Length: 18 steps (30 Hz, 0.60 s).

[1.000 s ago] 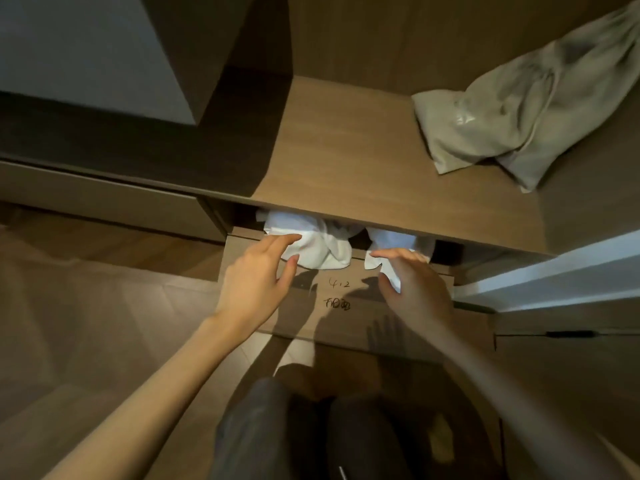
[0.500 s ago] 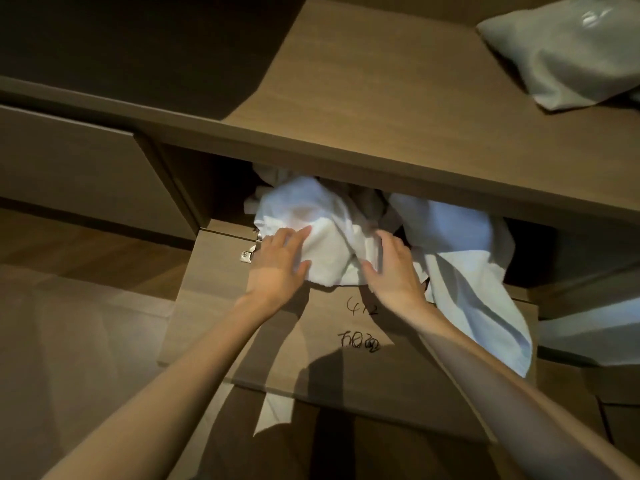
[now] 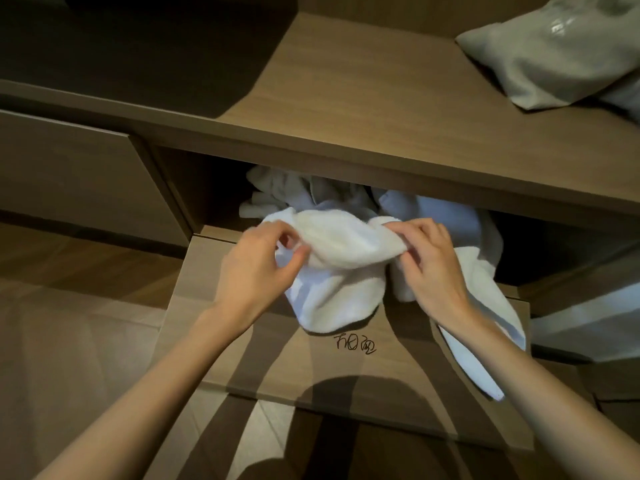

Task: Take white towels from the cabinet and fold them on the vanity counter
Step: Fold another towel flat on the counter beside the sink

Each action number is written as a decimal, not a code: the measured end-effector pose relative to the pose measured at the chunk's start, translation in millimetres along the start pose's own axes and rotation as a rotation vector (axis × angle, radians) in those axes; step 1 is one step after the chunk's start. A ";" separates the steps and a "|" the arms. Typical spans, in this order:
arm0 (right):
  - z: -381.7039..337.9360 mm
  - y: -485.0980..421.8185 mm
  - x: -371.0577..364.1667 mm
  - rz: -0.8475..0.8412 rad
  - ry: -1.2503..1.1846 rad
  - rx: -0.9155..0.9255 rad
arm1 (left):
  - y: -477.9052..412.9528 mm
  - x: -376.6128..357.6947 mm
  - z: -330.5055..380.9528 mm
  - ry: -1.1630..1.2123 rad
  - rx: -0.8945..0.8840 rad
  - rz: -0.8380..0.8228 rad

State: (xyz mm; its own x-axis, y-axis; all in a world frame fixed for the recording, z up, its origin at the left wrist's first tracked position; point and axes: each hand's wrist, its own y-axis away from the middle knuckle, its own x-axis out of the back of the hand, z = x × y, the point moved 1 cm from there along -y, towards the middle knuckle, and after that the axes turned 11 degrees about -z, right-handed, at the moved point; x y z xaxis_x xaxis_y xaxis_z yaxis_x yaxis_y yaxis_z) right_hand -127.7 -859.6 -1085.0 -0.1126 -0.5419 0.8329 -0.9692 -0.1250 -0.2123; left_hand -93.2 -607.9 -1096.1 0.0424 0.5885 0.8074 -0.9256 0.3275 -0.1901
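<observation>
The far part of the towel heap (image 3: pixel 304 194) vanishes under the near edge of the shelf (image 3: pixel 363 98) — how many cannot be told. The grey bag (image 3: pixel 554 57) at far right is cut by the top and right edges. The scribble (image 3: pixel 355 344) on the drawer front (image 3: pixel 408 382) is unreadable. Both ends of the white towel (image 3: pixel 343 244) hide inside the left hand (image 3: pixel 256 268) and right hand (image 3: pixel 429 263).

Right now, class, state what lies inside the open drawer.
Crumpled white towels; left hand and right hand grip one, another hangs over the drawer front. Its floor is hidden.
</observation>
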 end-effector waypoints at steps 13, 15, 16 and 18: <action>33.5 44.0 8.1 -0.566 -0.033 -0.208 | -11.5 -91.2 13.8 -0.389 -0.014 -0.777; 33.7 39.2 -3.3 -0.489 0.046 -0.206 | -3.8 -94.0 6.5 -0.222 0.033 -0.772; 33.4 35.2 -8.8 -0.478 0.067 -0.212 | -1.5 -93.2 4.1 -0.130 0.044 -0.748; 32.7 23.4 -21.1 -0.519 0.070 -0.231 | -0.9 -89.1 0.7 0.004 0.077 -0.687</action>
State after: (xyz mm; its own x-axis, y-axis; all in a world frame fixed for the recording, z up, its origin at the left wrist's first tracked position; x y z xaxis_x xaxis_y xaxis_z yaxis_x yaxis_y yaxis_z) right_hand -140.8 -878.3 -1124.2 0.3847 -0.4004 0.8317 -0.9230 -0.1711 0.3446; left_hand -96.4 -661.2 -1167.4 0.6305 0.2691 0.7281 -0.7120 0.5739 0.4045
